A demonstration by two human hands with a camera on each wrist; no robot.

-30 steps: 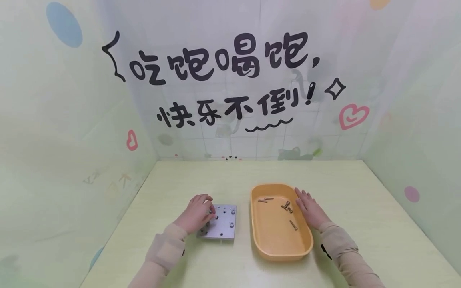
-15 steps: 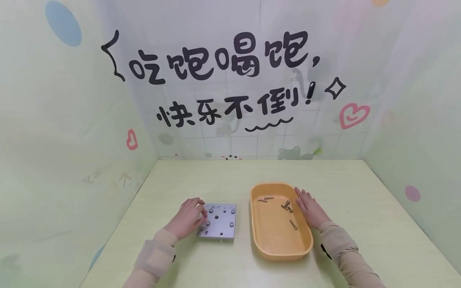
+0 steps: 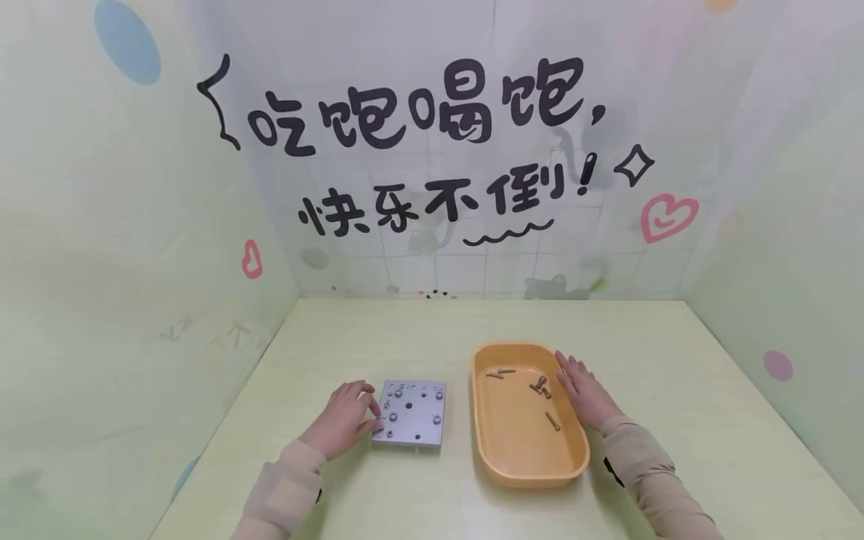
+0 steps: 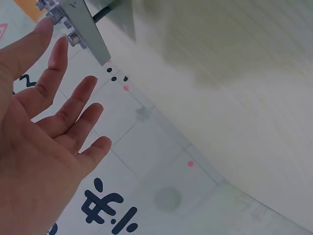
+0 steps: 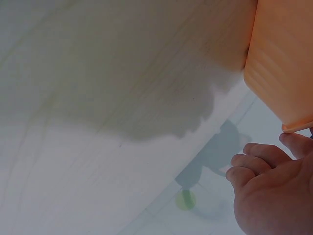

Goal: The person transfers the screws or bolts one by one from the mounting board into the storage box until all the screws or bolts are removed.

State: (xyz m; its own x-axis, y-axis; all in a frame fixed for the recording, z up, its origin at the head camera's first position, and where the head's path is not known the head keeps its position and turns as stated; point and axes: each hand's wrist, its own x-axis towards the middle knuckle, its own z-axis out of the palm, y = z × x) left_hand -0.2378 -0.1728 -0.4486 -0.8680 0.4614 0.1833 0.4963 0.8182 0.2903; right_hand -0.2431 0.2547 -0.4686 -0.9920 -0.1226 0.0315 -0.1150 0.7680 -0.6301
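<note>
A square metal plate [image 3: 409, 420] with holes and several socket-head screws [image 3: 394, 416] standing in it lies left of centre in the head view. My left hand [image 3: 343, 420] is at its left edge, thumb and index finger by the screws. In the left wrist view the left hand [image 4: 54, 112] has its fingers spread apart, the thumb tip at a screw head [image 4: 56, 14]; whether it touches is unclear. A threaded shank shows under the plate [image 4: 90, 32]. My right hand [image 3: 587, 391] rests along the right rim of an orange tray [image 3: 520, 477], fingers fairly straight.
Several loose screws [image 3: 553, 421] lie in the tray, most towards its far end. The pale tabletop [image 3: 378, 330] ends at a printed back wall [image 3: 445, 274], with side walls at left and right. A gap of table separates plate and tray.
My left hand has drawn back leftwards from over the plate to its left edge, uncovering screws there. The right hand stays on the tray rim. The head view has shifted slightly.
</note>
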